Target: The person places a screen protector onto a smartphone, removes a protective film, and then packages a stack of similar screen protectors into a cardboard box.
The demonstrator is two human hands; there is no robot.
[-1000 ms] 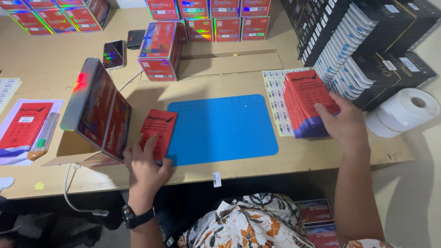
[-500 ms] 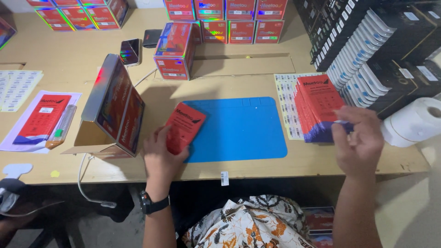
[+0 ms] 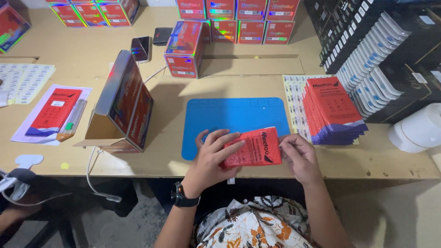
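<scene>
Both hands, the left hand (image 3: 212, 156) and right hand (image 3: 298, 156), grip one red pouch (image 3: 252, 147) over the near edge of the single blue mat (image 3: 234, 115) on the table (image 3: 69, 59), beside one stack of red pouches (image 3: 333, 110).

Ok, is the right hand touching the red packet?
Touching. The head view shows the right hand with fingertips pinching the right edge of the red packet, while the left hand grips its other side.
</scene>
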